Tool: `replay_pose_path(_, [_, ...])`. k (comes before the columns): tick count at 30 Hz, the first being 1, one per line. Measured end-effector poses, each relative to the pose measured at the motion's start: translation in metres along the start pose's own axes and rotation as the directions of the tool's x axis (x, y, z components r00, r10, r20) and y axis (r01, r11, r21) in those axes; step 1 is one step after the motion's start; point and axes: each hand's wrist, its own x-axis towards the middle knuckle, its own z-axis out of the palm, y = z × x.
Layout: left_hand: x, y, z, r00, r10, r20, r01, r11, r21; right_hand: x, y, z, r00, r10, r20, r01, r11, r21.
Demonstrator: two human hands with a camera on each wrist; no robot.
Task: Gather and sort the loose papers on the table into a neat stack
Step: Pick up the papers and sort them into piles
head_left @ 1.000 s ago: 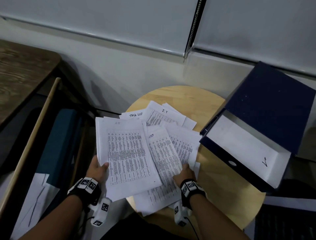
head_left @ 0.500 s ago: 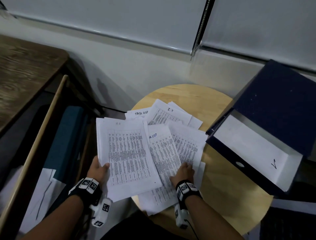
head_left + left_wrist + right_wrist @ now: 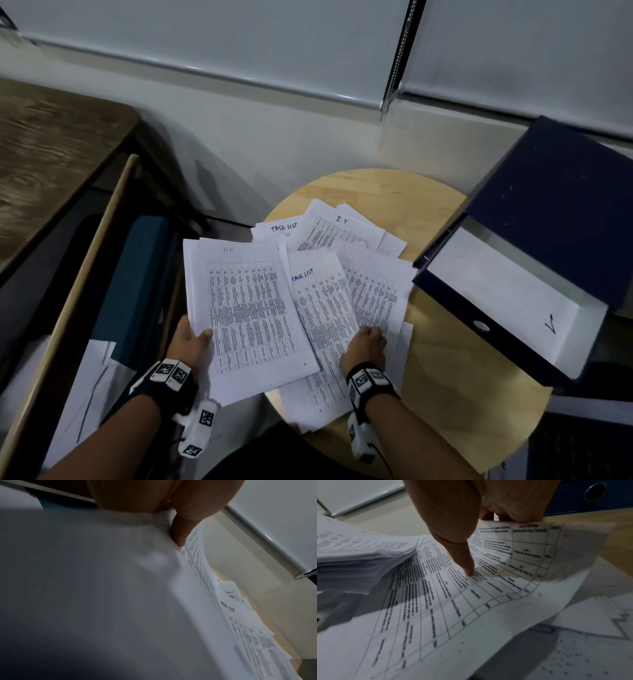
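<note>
The left hand (image 3: 191,342) held a thick sheaf of printed sheets (image 3: 246,308), its top page headed "HR", thumb (image 3: 180,532) on top and fingers beneath. The sheaf hung past the left edge of the round table (image 3: 455,387), a pale wooden top with smooth grain. The paper was thin, white and matte, printed with dense ruled tables.

The right hand (image 3: 364,346) pinched a single sheet (image 3: 530,550) near the table's front edge: the thumb (image 3: 467,561) pressed down on the printed face, the fingers curled under its lifted, curving edge. More loose papers (image 3: 329,233) lay fanned and overlapping across the table's left half, some handwritten "TASK LIST" and "I.T".

A dark blue lever-arch binder (image 3: 561,219) lay tilted over the table's right edge, its white spine label (image 3: 507,301) rectangular, with a finger hole.
</note>
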Motion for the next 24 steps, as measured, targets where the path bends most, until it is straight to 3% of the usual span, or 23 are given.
replay_pose_path(5, [0.008, -0.013, -0.003, 1.000, -0.021, 0.007, 0.021, 0.999, -0.035, -0.005, 0.004, -0.008, 0.998, -0.045, 0.035, 0.038, 0.986, 0.159])
replay_pose_path(7, [0.003, -0.008, -0.002, 1.000, -0.017, 0.001, 0.017, 0.998, -0.059, -0.004, 0.008, -0.024, 0.991, -0.055, 0.119, 0.029, 0.977, 0.212])
replay_pose_path(9, [0.001, -0.005, 0.000, 1.000, -0.014, -0.013, 0.013, 0.997, -0.080, -0.004, 0.012, -0.050, 0.990, -0.081, 0.119, 0.051, 0.971, 0.234])
replay_pose_path(15, [0.001, 0.002, 0.006, 0.999, 0.023, -0.048, -0.026, 0.998, -0.064, 0.000, 0.000, -0.155, 0.977, -0.110, -0.180, 0.172, 0.910, 0.377])
replay_pose_path(19, [0.023, -0.015, 0.016, 1.000, 0.025, -0.002, -0.025, 0.984, -0.175, -0.011, -0.018, -0.209, 0.912, -0.102, -0.396, 0.357, 0.672, 0.649])
replay_pose_path(21, [0.026, -0.012, 0.023, 0.997, 0.041, 0.061, -0.025, 0.968, -0.249, -0.015, -0.027, -0.212, 0.933, -0.134, -0.333, 0.350, 0.549, 0.759])
replay_pose_path(23, [-0.005, 0.028, 0.026, 0.991, 0.079, 0.104, -0.044, 0.952, -0.302, -0.016, -0.033, -0.199, 0.958, -0.193, -0.214, 0.285, 0.532, 0.797])
replay_pose_path(24, [-0.014, 0.042, 0.028, 0.986, 0.104, 0.133, -0.054, 0.941, -0.334, -0.016, -0.033, -0.186, 0.963, -0.220, -0.159, 0.258, 0.568, 0.781])
